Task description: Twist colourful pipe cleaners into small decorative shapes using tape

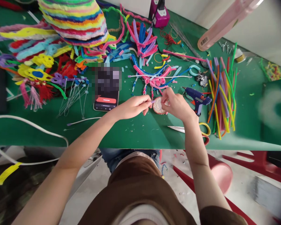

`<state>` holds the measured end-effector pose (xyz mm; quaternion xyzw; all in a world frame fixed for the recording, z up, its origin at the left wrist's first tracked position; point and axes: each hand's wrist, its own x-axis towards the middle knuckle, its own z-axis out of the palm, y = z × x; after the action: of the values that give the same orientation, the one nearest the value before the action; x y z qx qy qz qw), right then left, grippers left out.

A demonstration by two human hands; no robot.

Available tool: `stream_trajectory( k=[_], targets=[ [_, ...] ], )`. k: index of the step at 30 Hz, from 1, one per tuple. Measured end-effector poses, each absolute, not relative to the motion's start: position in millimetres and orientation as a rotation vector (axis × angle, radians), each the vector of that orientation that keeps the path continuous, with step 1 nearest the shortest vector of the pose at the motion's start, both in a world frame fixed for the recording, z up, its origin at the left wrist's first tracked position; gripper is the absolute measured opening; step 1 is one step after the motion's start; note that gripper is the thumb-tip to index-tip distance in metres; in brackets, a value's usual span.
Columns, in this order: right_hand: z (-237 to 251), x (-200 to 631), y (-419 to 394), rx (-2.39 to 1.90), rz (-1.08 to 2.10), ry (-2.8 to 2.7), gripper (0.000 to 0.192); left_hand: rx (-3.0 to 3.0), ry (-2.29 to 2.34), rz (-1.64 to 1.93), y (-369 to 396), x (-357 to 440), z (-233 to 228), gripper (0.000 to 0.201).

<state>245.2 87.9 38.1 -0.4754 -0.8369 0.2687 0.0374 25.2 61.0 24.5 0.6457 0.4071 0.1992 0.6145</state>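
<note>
My left hand (138, 105) pinches a small purple piece (152, 102) between thumb and fingertips, right beside the rim of a round dish. That shallow dish (157, 107) holds many tiny pale beads. Over its right side, my right hand (176, 104) has its thumb and forefinger pressed together; anything between them is too small to make out. Just beyond both hands lies a craft of pink and blue pipe cleaners (159, 82) with rolled pink curls and hanging beaded strands (144, 90). A whitish cord (161, 76) with a purple tip stretches across it.
Right of my hands are a blue glue gun (198, 97), scissors (204, 128) and a bundle of pipe cleaners (222, 100). To the left lie a phone (106, 104) and wire stems (77, 97). A striped fuzzy form (77, 22) stands at the back left, near a pink bottle (224, 25).
</note>
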Motion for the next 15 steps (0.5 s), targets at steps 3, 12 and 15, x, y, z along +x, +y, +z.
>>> stream_trajectory(
  k=[3, 12, 15],
  targets=[
    [23, 242, 76, -1.187, 1.100, -2.006, 0.030, 1.498, 0.930, 0.477, 59, 25, 27, 0.026],
    [-4, 199, 58, -0.847, 1.448, -1.122, 0.056, 1.491, 0.856, 0.559, 53, 24, 38, 0.027],
    [-3, 198, 58, -0.836, 1.535, -1.032, 0.059, 1.505, 0.833, 0.566, 53, 24, 39, 0.026]
  ],
)
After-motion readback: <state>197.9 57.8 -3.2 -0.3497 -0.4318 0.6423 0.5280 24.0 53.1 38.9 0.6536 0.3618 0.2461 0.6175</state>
